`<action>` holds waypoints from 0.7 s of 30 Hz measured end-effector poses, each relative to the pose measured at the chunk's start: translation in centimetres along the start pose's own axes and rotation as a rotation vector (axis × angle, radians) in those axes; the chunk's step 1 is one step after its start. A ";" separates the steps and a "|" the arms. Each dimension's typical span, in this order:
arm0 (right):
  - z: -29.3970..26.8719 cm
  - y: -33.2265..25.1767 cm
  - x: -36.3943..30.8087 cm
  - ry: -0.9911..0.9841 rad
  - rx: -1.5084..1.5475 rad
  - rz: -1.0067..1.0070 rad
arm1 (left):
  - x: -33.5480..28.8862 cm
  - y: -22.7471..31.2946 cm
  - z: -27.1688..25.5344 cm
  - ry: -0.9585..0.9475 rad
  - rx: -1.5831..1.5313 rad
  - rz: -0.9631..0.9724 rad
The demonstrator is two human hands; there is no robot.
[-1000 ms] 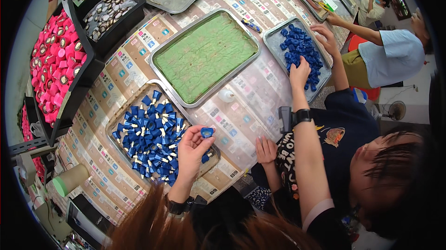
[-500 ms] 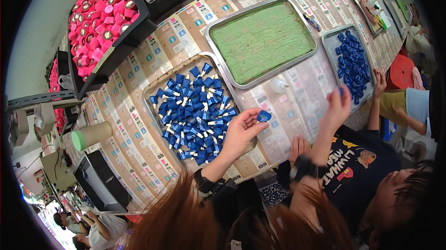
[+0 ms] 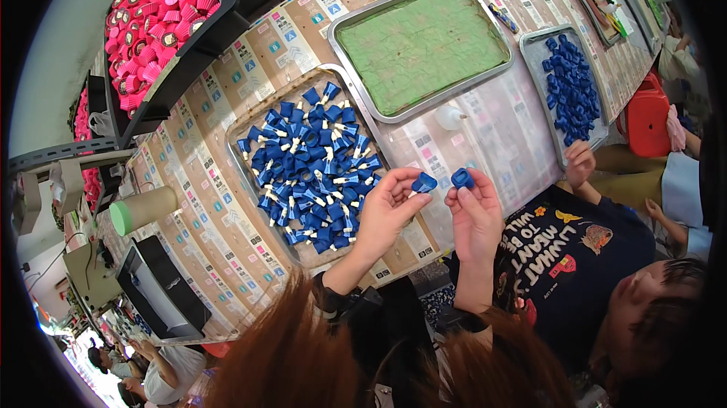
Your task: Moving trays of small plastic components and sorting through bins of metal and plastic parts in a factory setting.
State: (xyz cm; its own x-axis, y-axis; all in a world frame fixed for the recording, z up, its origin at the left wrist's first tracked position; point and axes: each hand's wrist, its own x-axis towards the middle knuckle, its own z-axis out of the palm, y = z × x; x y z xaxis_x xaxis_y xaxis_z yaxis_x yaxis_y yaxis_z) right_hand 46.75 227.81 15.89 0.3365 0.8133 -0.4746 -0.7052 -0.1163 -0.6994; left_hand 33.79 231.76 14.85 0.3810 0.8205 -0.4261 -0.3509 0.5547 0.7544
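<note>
My left hand [image 3: 390,211] pinches a small hollow blue plastic piece [image 3: 425,182] between thumb and fingertips. Just right of it, my right hand [image 3: 477,218] holds a second blue plastic piece [image 3: 462,178], its open end showing. The two pieces are close together but apart. Left of my hands, a metal tray [image 3: 232,143] bears a heap of blue pieces with white pegs [image 3: 314,169] sticking out of many. Farther right, another metal tray [image 3: 542,116] carries loose blue pieces [image 3: 572,90] without visible pegs.
A tray with a green sheet [image 3: 424,48] lies beyond my hands, a small white nozzle bottle [image 3: 450,118] before it. Black bins of pink pieces [image 3: 163,18] stand at far left. A co-worker's hand [image 3: 580,162] is by the right tray, near a red stool [image 3: 646,120].
My right hand has come left and down from near the right tray, bringing its blue piece beside the left hand's. My left hand has barely moved. The view has shifted slightly.
</note>
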 end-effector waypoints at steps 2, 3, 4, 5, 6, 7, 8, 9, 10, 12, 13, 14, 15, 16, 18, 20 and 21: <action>0.4 0.0 -0.3 0.025 -0.069 -0.044 | -0.2 -0.1 0.0 0.003 0.014 -0.007; 0.6 -0.1 -0.5 0.024 -0.068 -0.044 | -0.3 0.0 0.1 0.010 0.030 -0.010; 0.8 -0.2 -0.7 0.033 -0.130 -0.081 | -0.4 0.1 0.2 0.011 0.032 -0.010; 1.0 -0.3 -1.0 0.042 -0.191 -0.118 | -0.5 0.3 0.4 0.026 0.077 0.004; 1.3 -0.2 -1.2 0.037 -0.190 -0.116 | -0.6 0.4 0.5 0.044 0.122 0.022; 1.7 -0.2 -1.6 0.064 -0.320 -0.194 | -0.7 0.3 0.5 0.049 0.123 0.025; 1.8 -0.1 -1.8 0.092 -0.450 -0.272 | -0.8 0.1 0.5 0.058 0.154 0.068; 1.7 0.0 -2.0 0.092 -0.449 -0.273 | -0.8 0.0 0.6 0.062 0.184 0.109; 1.5 0.1 -2.2 0.091 -0.607 -0.374 | -0.9 0.0 0.7 0.061 0.184 0.109; 1.5 0.0 -2.3 0.088 -0.764 -0.475 | -1.0 0.1 1.0 0.105 0.238 0.139; 1.8 -0.2 -2.3 0.050 -0.876 -0.570 | -1.1 0.0 0.9 0.106 0.238 0.138; 2.0 -0.4 -2.4 0.009 -0.987 -0.666 | -1.1 -0.1 0.9 0.120 0.290 0.178; 2.2 -0.6 -2.5 0.007 -0.987 -0.665 | -1.2 -0.1 0.9 0.136 0.343 0.219; 2.5 -0.9 -2.7 -0.022 -1.075 -0.714 | -1.2 -0.1 0.9 0.139 0.343 0.219; 2.7 -1.1 -2.9 -0.051 -1.162 -0.762 | -1.3 -0.1 1.1 0.144 0.362 0.267; 2.8 -1.2 -3.1 -0.092 -1.209 -0.823 | -1.4 0.0 1.0 0.130 0.388 0.310; 2.8 -1.2 -3.2 -0.094 -1.208 -0.822 | -1.4 0.0 1.0 0.117 0.413 0.354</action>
State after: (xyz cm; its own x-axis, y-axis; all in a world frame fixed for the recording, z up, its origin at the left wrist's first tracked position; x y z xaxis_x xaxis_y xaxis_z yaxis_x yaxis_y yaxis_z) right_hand 44.78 226.96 19.68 0.3024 0.9130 0.2738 0.6183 0.0308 -0.7854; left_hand 34.11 230.45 15.91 0.1946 0.9700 -0.1457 -0.0667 0.1613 0.9847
